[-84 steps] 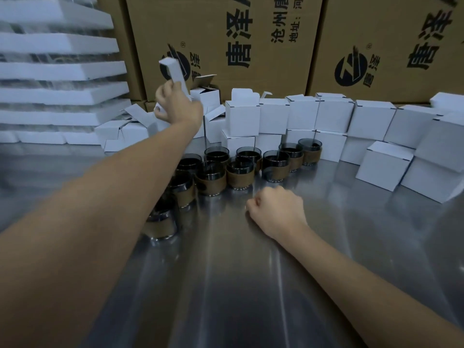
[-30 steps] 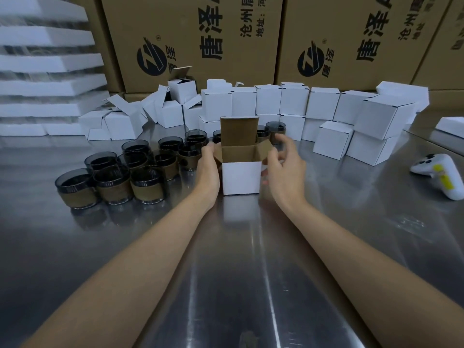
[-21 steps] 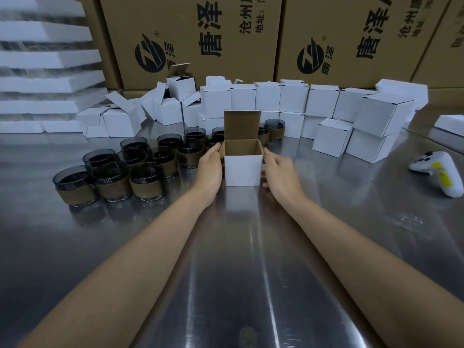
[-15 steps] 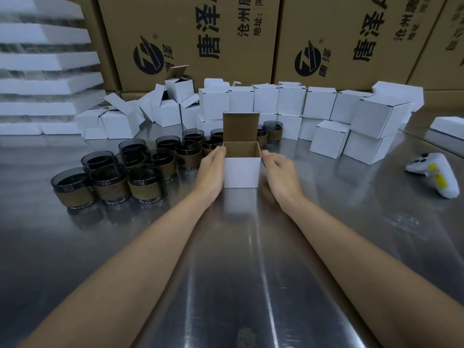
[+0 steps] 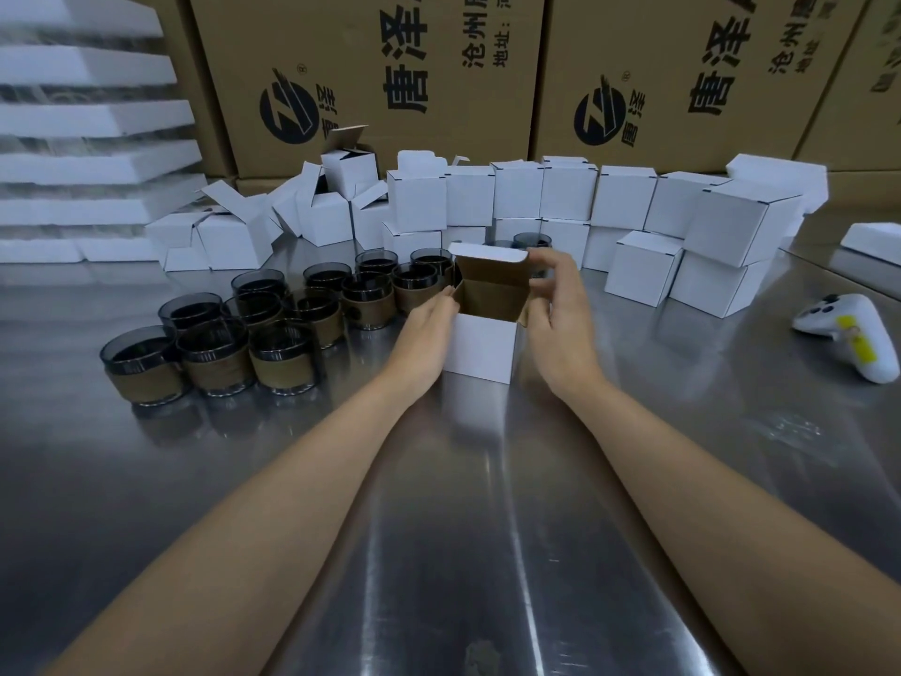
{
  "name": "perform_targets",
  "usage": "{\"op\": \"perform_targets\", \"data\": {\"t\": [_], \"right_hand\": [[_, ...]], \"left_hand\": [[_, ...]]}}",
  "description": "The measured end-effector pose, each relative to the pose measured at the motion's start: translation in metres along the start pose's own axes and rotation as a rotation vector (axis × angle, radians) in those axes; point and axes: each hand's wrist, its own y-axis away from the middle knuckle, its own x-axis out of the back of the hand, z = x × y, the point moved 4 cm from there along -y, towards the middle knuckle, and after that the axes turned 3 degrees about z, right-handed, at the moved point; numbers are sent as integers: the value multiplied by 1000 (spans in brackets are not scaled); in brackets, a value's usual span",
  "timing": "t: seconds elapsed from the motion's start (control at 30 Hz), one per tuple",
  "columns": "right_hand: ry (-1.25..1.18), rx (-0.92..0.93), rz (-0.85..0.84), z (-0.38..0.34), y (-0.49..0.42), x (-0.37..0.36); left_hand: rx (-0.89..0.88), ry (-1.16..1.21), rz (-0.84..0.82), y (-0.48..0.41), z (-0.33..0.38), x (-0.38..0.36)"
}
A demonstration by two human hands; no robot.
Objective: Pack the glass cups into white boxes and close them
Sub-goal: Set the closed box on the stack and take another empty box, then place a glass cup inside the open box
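Note:
A small white box (image 5: 480, 351) stands upright on the steel table (image 5: 463, 529) in the middle, its top open and its inside brown. Its lid flap is bent forward over the opening. My left hand (image 5: 424, 334) lies flat against the box's left side, fingertips at the left side flap. My right hand (image 5: 556, 309) pinches the lid's right corner between thumb and fingers. Several dark glass cups (image 5: 214, 353) with brown bands stand in a cluster left of the box and behind it. I cannot see a cup inside the box.
Closed white boxes (image 5: 624, 202) are stacked in a row at the back and right. Open empty boxes (image 5: 234, 231) lie at the back left. Large cardboard cartons (image 5: 390, 65) form a wall behind. White foam trays (image 5: 88, 119) pile up at far left. A white controller (image 5: 848, 339) lies at right.
The lid flap stood upright before and now bends forward over the opening. My right hand rose from the box's side to the lid. My left hand stays at the left side.

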Motion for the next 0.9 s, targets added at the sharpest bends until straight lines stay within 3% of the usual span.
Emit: {"op": "perform_targets", "data": {"t": [0.2,0.5,0.77,0.9], "right_hand": [[-87,-19,35,4,-1,-3],[79,-181,-138,18,-2,-7],[28,-180,-109,21,-6,3],[16,-218,-94,21,-7,5]], "left_hand": [[-40,26,-24,3,3,-2],[-35,101,-52,9,4,1],[-107,-27,-134,14,8,-4],[-116,23,-163,17,11,-6]]}}
